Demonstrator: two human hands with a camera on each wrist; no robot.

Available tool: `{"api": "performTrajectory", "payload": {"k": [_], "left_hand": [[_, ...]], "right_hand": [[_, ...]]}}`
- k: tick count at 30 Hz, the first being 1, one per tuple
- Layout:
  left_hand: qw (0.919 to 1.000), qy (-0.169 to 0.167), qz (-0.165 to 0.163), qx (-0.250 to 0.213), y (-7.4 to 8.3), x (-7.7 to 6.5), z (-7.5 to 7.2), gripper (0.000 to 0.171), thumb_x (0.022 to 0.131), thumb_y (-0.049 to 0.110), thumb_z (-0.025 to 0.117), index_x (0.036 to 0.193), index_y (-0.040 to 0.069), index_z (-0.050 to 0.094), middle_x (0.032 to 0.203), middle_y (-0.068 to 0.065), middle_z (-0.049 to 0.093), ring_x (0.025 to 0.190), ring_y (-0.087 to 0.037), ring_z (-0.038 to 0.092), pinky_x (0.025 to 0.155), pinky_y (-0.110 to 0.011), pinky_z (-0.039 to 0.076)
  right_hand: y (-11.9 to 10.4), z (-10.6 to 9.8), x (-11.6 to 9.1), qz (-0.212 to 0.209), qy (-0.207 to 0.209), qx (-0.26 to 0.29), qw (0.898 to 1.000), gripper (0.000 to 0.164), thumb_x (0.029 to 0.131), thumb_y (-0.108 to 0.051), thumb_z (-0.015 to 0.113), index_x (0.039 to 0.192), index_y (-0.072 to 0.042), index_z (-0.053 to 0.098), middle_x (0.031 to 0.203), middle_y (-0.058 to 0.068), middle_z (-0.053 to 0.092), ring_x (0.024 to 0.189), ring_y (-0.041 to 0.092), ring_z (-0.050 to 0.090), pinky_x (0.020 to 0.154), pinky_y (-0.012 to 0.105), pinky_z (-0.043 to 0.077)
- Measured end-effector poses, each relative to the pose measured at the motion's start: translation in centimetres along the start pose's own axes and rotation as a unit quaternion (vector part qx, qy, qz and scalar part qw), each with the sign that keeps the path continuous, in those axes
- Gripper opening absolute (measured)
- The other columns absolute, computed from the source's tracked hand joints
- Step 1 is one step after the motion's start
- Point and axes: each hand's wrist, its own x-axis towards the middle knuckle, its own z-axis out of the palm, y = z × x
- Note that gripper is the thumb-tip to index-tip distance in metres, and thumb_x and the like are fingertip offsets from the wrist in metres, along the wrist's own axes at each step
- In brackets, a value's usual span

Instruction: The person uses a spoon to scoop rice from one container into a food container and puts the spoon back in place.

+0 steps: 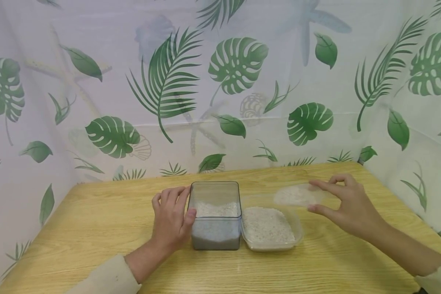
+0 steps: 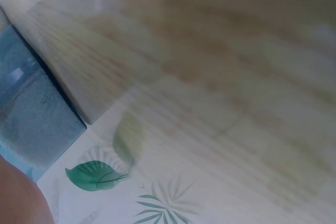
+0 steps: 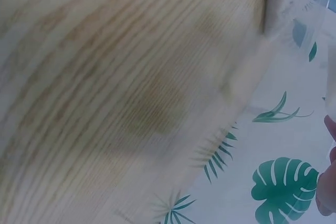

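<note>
My left hand (image 1: 170,216) grips the left side of a square, grey-tinted clear container (image 1: 217,234), thumb near its front corner and fingers farther back. Pale rice-like grains lie inside it. To its right sits a low clear plastic tub (image 1: 298,232) that holds more of the same grains (image 1: 268,226). Above the tub's back right, my right hand (image 1: 347,204) pinches a blurred, see-through vessel (image 1: 297,195) with grains in it, its exact shape unclear. The left wrist view catches the grey container (image 2: 39,103) at its left edge; fingers (image 3: 326,182) show at the right wrist view's right edge.
Both containers stand side by side on a wood-grain table (image 1: 106,228). A white curtain (image 1: 220,102) printed with green leaves hangs behind the table and along its sides.
</note>
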Motion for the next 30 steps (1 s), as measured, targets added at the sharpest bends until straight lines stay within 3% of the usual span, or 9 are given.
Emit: {"api": "performTrajectory", "payload": {"k": [3,9,21,23,25,27,29,30], "left_hand": [[1.0,-0.002,-0.002,0.001,-0.02,-0.06,-0.06,0.078,0.104,0.053,0.016,0.125,-0.005,0.063,0.115,-0.02,0.061,0.107,-0.035,0.049,0.092,-0.061,0.024],[1.0,-0.004,-0.002,-0.001,-0.06,-0.08,-0.1,0.08,0.104,0.054,0.014,0.125,-0.005,0.063,0.115,-0.02,0.061,0.108,-0.035,0.049,0.092,-0.06,0.025],[1.0,-0.007,-0.001,0.002,-0.1,0.0,-0.03,0.081,0.104,0.055,0.014,0.125,-0.005,0.063,0.116,-0.02,0.061,0.108,-0.034,0.049,0.092,-0.06,0.025],[1.0,-0.007,-0.001,0.001,-0.1,0.02,-0.03,0.08,0.104,0.054,0.015,0.125,-0.005,0.063,0.116,-0.02,0.061,0.108,-0.034,0.049,0.092,-0.06,0.025],[1.0,-0.007,-0.001,0.0,-0.09,0.02,-0.04,0.08,0.104,0.054,0.015,0.125,-0.005,0.063,0.116,-0.02,0.061,0.108,-0.034,0.049,0.092,-0.06,0.025],[1.0,-0.007,-0.001,-0.001,-0.08,0.01,-0.05,0.08,0.104,0.055,0.014,0.125,-0.006,0.063,0.116,-0.02,0.061,0.108,-0.035,0.049,0.092,-0.06,0.025],[1.0,-0.007,-0.002,-0.001,-0.06,0.0,-0.06,0.081,0.104,0.055,0.013,0.125,-0.006,0.063,0.115,-0.02,0.061,0.108,-0.035,0.049,0.092,-0.06,0.025],[1.0,-0.008,-0.002,-0.001,-0.06,-0.01,-0.06,0.082,0.104,0.055,0.013,0.125,-0.006,0.063,0.115,-0.02,0.061,0.108,-0.035,0.049,0.092,-0.06,0.025]], "right_hand": [[0.4,0.12,-0.11,-0.013,0.009,-0.009,1.0,0.06,0.064,-0.023,0.092,0.119,-0.01,0.072,0.098,0.005,0.05,0.099,0.022,0.04,0.079,0.055,0.029],[0.83,0.26,-0.13,-0.049,0.028,-0.037,0.998,0.064,0.059,-0.024,0.092,0.118,-0.009,0.072,0.094,0.004,0.051,0.097,0.021,0.039,0.075,0.044,0.022],[1.08,-0.4,-0.27,-0.084,0.025,-0.055,0.995,0.066,0.059,-0.025,0.091,0.12,-0.009,0.071,0.082,-0.002,0.065,0.1,0.025,0.042,0.077,0.055,0.024],[1.08,-0.48,-0.25,-0.102,0.025,-0.053,0.993,0.064,0.063,-0.032,0.089,0.121,-0.01,0.07,0.085,-0.003,0.069,0.1,0.023,0.042,0.077,0.053,0.024],[1.01,-0.41,-0.27,-0.121,0.024,-0.047,0.991,0.062,0.074,-0.05,0.079,0.122,-0.011,0.07,0.088,-0.004,0.07,0.1,0.023,0.042,0.077,0.052,0.023],[0.85,-0.26,-0.32,-0.141,0.022,-0.042,0.989,0.065,0.083,-0.064,0.062,0.123,-0.013,0.069,0.09,-0.006,0.07,0.1,0.022,0.042,0.076,0.051,0.022],[0.51,-0.09,-0.39,-0.156,0.021,-0.038,0.987,0.07,0.089,-0.069,0.044,0.123,-0.014,0.069,0.087,-0.008,0.067,0.1,0.022,0.042,0.077,0.051,0.023],[0.3,0.01,-0.43,-0.164,0.02,-0.036,0.986,0.07,0.09,-0.069,0.041,0.123,-0.014,0.069,0.087,-0.01,0.066,0.101,0.022,0.041,0.077,0.051,0.023]]}}
